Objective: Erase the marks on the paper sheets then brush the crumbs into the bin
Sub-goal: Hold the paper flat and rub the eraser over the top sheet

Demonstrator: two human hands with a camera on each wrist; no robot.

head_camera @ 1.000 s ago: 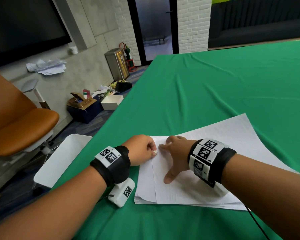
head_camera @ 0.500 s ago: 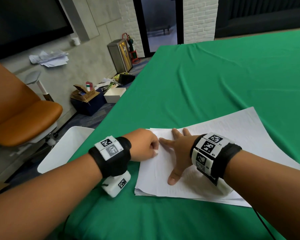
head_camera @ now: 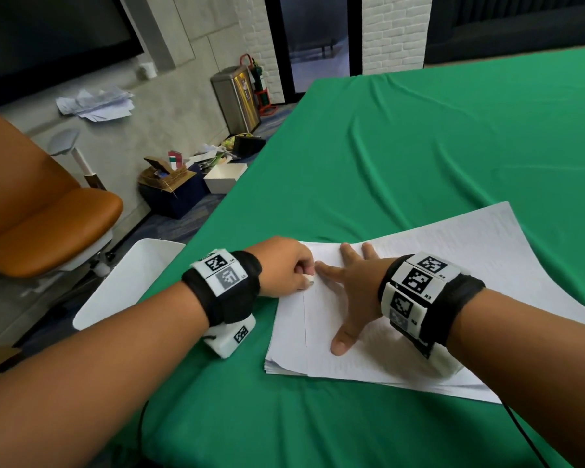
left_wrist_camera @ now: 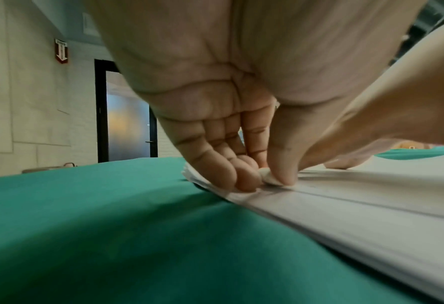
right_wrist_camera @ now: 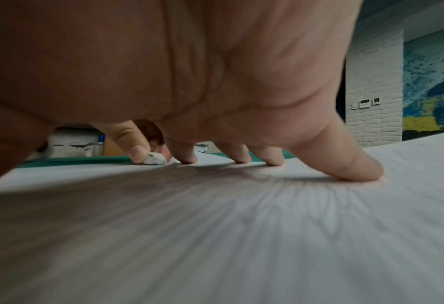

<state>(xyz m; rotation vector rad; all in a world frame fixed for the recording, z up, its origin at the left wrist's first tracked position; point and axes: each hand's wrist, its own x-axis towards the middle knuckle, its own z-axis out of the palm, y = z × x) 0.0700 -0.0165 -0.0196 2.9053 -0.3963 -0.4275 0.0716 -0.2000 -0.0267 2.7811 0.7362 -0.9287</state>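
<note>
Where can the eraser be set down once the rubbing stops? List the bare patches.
Bare green cloth lies beyond the paper sheets, and more between the stack's near edge and the table's near edge. It is crowded at the stack's left end: the left hand pinches the eraser there, and the right hand is spread flat beside it.

Surface (head_camera: 419, 157) covered in green cloth, wrinkled in places. Stack of white paper sheets (head_camera: 487, 265) lying flat near the front edge, top sheets fanned slightly askew.

Left hand (head_camera: 284, 268) pinches an eraser (head_camera: 308, 279) on the paper stack (head_camera: 453, 265); right hand (head_camera: 352, 288) lies flat on it, on the green desk (head_camera: 419, 146).
</note>
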